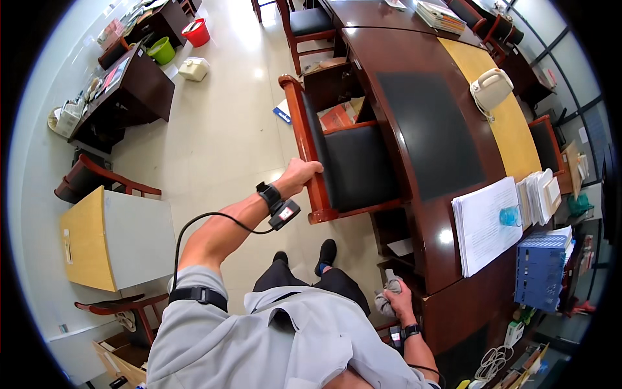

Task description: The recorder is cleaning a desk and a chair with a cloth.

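Note:
My left hand [304, 174] grips the reddish wooden top rail of a chair [357, 165] with black padding. The chair faces the dark wooden desk [406, 160], its seat partly under the desktop. In my right hand [400, 300] is a crumpled grey cloth [384, 302], held low beside the desk's near side. On the desk lie a black inlaid panel [427, 131], a stack of papers [481, 233] with a blue cup [510, 216] on it, and a cream-coloured appliance with a handle [492, 87].
A blue file box [539, 272] stands to the right. Below the desk is an open compartment with papers [337, 116]. On the left are a small table [138, 238], another desk [141, 92], a green bin [163, 50], a red bucket [198, 35] and a cream box [194, 69].

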Motion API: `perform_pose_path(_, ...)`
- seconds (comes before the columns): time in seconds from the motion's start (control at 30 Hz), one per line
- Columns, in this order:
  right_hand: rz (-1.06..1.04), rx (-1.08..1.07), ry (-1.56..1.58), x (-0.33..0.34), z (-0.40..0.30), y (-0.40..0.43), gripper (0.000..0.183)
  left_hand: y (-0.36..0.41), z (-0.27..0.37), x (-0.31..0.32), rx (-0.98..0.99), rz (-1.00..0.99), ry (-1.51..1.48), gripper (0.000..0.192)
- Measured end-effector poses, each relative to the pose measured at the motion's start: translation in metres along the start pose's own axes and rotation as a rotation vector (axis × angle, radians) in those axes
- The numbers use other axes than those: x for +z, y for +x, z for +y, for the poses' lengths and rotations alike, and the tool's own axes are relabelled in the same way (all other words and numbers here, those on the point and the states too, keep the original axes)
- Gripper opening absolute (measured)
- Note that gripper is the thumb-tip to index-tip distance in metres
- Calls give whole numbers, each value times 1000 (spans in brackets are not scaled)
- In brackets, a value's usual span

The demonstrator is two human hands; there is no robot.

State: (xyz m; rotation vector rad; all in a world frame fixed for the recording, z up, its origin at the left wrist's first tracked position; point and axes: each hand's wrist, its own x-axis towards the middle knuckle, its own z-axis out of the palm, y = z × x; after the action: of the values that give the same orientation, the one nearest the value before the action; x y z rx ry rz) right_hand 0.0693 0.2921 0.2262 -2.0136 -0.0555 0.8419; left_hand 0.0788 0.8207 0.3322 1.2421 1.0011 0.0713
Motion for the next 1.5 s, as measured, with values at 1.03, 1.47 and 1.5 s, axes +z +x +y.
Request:
perform_pose_path(1.03, -19, 149, 64, 127, 10, -183, 51, -216, -134, -272, -31, 168, -29, 29)
perform_pose_path(1.47, -312, 19, -212, 144, -12, -102, 49, -305, -203, -412, -14, 422, 62, 29)
perform_pose_path(1.5, -344, 18, -225, 144, -21, -96, 49, -311, -202, -409, -20, 431, 57, 29)
